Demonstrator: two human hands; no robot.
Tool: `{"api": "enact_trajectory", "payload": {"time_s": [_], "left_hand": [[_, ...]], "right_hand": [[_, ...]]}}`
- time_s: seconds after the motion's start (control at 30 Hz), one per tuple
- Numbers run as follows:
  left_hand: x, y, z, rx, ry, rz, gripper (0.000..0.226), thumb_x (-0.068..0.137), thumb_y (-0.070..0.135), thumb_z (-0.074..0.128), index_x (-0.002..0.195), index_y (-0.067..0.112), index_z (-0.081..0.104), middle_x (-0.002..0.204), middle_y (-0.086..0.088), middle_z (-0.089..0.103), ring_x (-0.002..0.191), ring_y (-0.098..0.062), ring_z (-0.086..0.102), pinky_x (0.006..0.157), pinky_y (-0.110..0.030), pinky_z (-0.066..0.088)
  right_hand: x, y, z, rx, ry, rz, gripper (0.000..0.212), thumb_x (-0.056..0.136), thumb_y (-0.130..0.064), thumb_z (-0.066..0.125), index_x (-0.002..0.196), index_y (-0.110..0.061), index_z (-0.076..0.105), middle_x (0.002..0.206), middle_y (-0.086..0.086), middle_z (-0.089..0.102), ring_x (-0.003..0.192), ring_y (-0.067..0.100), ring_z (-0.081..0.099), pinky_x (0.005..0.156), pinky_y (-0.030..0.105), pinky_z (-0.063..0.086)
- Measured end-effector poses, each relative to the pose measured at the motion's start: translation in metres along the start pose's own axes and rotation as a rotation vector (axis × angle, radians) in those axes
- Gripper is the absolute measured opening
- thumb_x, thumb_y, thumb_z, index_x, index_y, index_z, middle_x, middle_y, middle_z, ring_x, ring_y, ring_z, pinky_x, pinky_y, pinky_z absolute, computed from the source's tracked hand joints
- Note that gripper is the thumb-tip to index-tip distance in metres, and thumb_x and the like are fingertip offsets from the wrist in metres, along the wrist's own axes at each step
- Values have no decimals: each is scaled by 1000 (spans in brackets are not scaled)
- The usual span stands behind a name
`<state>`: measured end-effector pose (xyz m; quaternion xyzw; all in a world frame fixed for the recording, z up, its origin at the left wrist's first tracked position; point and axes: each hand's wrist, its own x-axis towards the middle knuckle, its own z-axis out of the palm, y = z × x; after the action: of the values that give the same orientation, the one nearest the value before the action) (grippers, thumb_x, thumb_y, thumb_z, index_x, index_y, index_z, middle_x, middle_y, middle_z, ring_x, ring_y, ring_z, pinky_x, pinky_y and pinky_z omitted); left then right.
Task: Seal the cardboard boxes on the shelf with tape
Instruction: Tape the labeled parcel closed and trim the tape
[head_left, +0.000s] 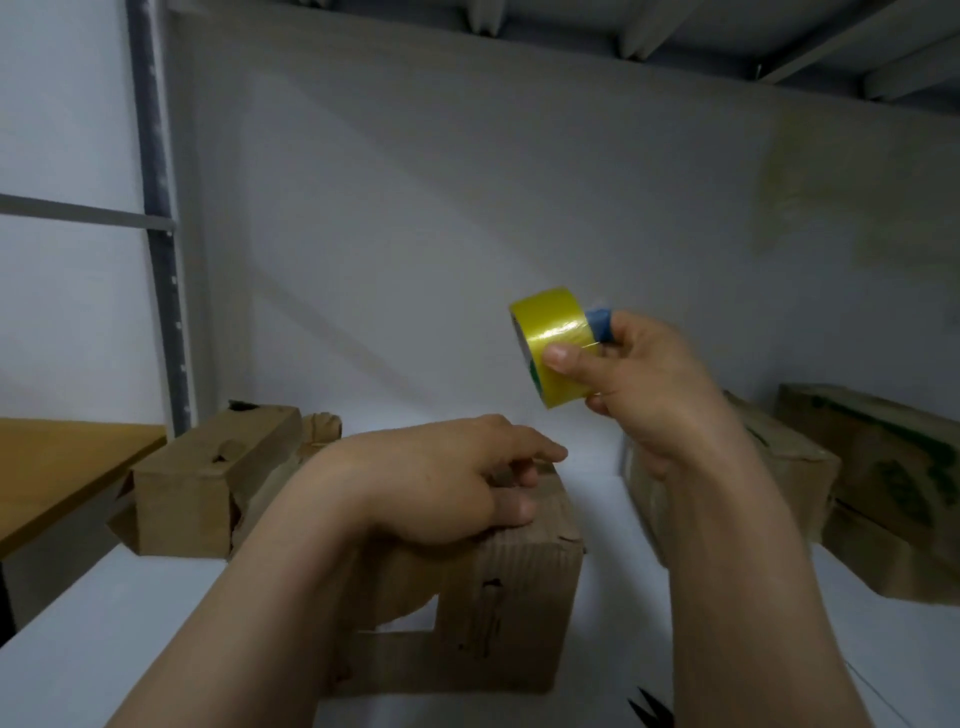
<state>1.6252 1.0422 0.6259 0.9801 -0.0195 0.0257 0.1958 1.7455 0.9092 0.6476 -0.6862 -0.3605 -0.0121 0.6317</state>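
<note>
The sealing looks barely begun. The right hand (639, 379) holds the yellow tape roll (556, 343) raised above the shelf (130, 623), thumb across its outer face and fingers curled behind. No strip is drawn from the roll.

The left hand (441, 478) rests on top of the near middle box (519, 587), fingers loosely bent, seemingly pressing the lid down. I see no tape on this box, so it is probably the one in hand.

The far left box (197, 483) has ragged, gaping flaps and appears unsealed. Two more boxes (800, 467) stand at the right; whether they are taped I cannot tell.

What may be scissors (649, 706) lies at the near edge. Freeing the tape end, laying it along the seam and cutting all seem to remain.
</note>
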Motion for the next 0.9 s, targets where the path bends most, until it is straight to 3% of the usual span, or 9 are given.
{"api": "enact_trajectory", "payload": {"time_s": [0.17,0.23,0.33,0.43,0.6,0.7,0.77,0.9], "left_hand": [[-16,5,-10,-40,-28,42,42,93,43,65,129,58,48,116,31,53,100,10,54,90,-17,46],[-22,11,-12,-14,-37,47,42,90,44,69,127,56,54,109,34,51,100,10,54,90,-15,47],[-22,19,-6,29,-55,65,43,85,41,75,125,50,62,110,32,47,102,6,54,94,-23,47],[-15,21,3,81,-43,59,47,81,44,78,124,50,62,111,30,48,102,5,52,97,-28,47],[-8,18,6,5,6,39,46,81,27,81,123,43,68,99,33,60,92,11,57,88,-23,50],[-5,16,6,56,4,45,52,80,19,80,125,39,67,100,30,55,93,7,55,87,-23,49],[-3,16,8,86,2,45,51,80,14,78,126,36,68,102,29,54,91,4,54,89,-29,50],[2,14,12,109,24,7,54,85,17,76,132,39,63,91,38,44,85,7,51,95,-22,47]], "right_hand": [[2,-4,-9,28,8,-47,11,86,-16,76,90,-21,67,63,-18,68,59,-10,62,50,5,42],[0,-4,-8,41,-10,-34,11,86,-14,75,90,-20,67,68,-14,69,57,-9,62,50,5,42],[-3,-4,-5,46,-34,-14,11,86,-12,75,91,-18,67,71,-11,68,56,-9,61,49,5,42],[-4,-3,-4,44,-51,4,10,86,-14,76,90,-19,68,72,-11,70,58,-9,62,50,5,43],[-1,0,-5,2,-59,35,12,85,-19,77,93,-21,68,82,-8,72,63,-7,64,54,9,46],[0,2,-4,-27,-60,47,13,85,-21,77,95,-20,68,88,-5,72,73,2,65,63,18,43],[1,3,-3,-29,-65,39,13,85,-20,77,95,-19,69,88,-4,72,74,4,65,63,19,42],[3,6,0,-90,-72,20,15,83,-19,78,96,-18,69,86,-3,70,73,6,63,61,19,41]]}}
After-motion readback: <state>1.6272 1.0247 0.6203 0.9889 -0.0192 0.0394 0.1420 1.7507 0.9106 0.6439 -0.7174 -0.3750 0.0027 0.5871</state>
